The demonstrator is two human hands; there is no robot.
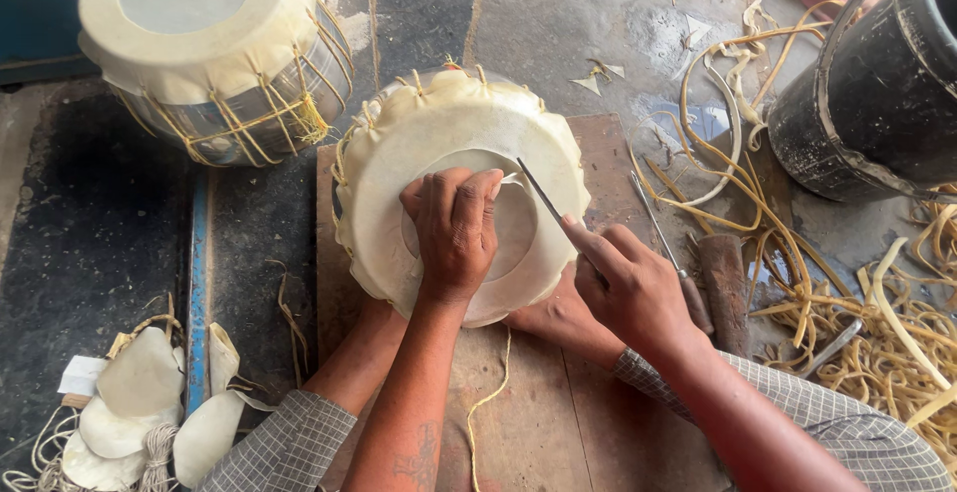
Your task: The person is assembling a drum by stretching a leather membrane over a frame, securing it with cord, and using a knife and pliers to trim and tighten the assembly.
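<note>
Cream rawhide covers the drum (449,123), which lies in the middle of a wooden board (558,412) serving as the surface. The left hand (454,228) lies directly on top of the drum. Its fingers are side by side and bent down over the cut edge of a round opening in the skin. Their tips are hidden, so I cannot tell whether this grip pinches the hide or only presses it. The right hand (633,288) sits at the drum's near right edge, its grip clamped on a thin knife (543,193) whose blade slants onto the skin just beside the left fingers. Another person's hand (558,318), in a checked sleeve, holds the drum's near rim.

The skin is pale and smooth, puckered at the rim and laced with yellowish thongs down the side.

Beyond the drum to the left stands a second laced drum (199,43). To the drum's right are a black bucket (867,103) and a tangle of hide strips (877,352). Near left of it lie hide scraps (140,392) on the dark, stained floor (100,233).
</note>
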